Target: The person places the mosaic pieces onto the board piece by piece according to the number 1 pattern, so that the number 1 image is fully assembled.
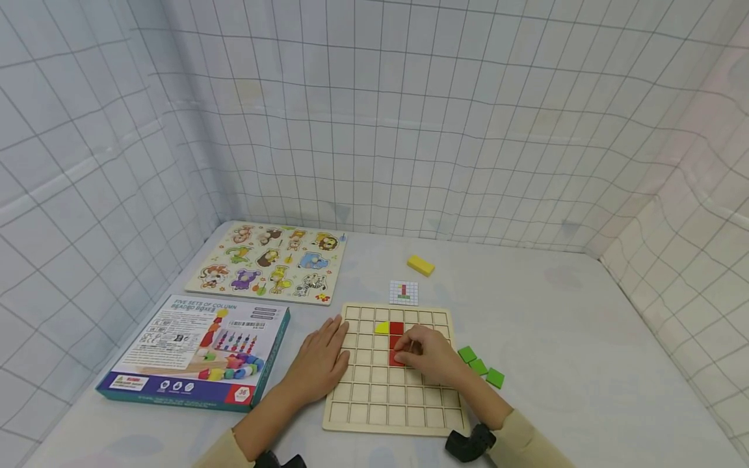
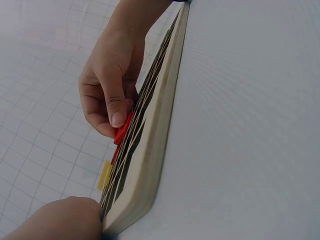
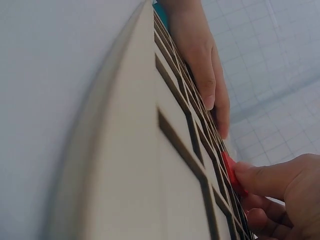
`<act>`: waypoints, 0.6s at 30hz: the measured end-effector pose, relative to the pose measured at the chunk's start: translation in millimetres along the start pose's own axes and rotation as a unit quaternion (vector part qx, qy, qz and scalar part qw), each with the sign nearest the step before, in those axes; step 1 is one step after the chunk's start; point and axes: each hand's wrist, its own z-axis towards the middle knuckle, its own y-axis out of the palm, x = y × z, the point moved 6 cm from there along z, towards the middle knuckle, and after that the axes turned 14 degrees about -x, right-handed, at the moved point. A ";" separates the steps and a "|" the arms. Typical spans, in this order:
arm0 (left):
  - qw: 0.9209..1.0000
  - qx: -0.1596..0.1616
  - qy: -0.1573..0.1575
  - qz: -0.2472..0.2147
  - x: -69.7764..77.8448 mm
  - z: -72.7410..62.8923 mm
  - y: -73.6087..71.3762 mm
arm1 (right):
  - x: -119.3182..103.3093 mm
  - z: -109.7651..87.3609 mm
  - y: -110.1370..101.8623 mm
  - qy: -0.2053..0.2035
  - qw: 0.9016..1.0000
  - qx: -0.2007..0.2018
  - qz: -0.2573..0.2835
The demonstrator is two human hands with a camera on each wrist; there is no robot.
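Observation:
A wooden grid board (image 1: 378,394) lies on the table between the hands. My right hand (image 1: 432,354) pinches a red square tile (image 3: 231,172) by its edge at the board, with the thumb (image 2: 116,112) on its near side. In the left wrist view this tile sits tilted against the grid. Above it in the same column, red tiles (image 1: 396,328) fill cells, partly hidden by the fingers. Left of the top one is a yellow quarter-round or triangular tile (image 1: 382,328). My left hand (image 1: 318,359) rests with extended fingers along the board's left edge.
Several green square tiles (image 1: 478,366) lie right of the board, by my right forearm. Behind the board are a small pattern card (image 1: 404,293) and a yellow block (image 1: 420,265). A beaded-boxes carton (image 1: 193,351) and an animal puzzle board (image 1: 269,263) lie to the left.

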 end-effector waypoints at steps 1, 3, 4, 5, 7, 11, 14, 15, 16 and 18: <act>1.000 0.000 0.000 0.001 0.1 0.2 0.1 | -0.1 0.0 0.3 0.001 1.000 0.000 -0.002; 1.000 0.000 0.000 0.002 0.2 0.1 0.2 | -0.2 0.1 0.9 0.002 1.000 0.000 -0.011; 1.000 0.000 0.000 0.002 0.2 0.2 0.0 | -0.3 0.5 0.9 0.003 1.000 0.001 -0.013; 1.000 0.001 0.000 0.002 0.1 0.2 -0.1 | -0.2 0.9 1.1 0.004 1.000 0.001 -0.015; 1.000 0.000 0.000 0.002 -0.3 0.4 0.1 | -0.1 1.8 1.1 0.005 1.000 0.001 -0.020; 1.000 0.001 -0.001 0.002 -0.5 0.6 0.4 | 0.5 1.6 0.3 0.004 1.000 0.003 -0.017; 1.000 -0.001 -0.002 0.002 -0.4 0.7 0.8 | 1.5 -0.8 -1.0 0.003 1.000 0.005 -0.010; 1.000 -0.001 -0.002 0.002 -0.2 0.6 0.7 | 2.5 -1.9 -1.4 0.005 1.000 0.005 -0.008; 1.000 -0.002 -0.002 0.001 -0.1 0.6 0.8 | 3.6 -3.2 -2.0 0.006 1.000 0.007 -0.007; 1.000 -0.001 -0.002 0.001 0.2 0.6 0.2 | 6.3 -5.7 -4.0 0.008 1.000 0.010 -0.002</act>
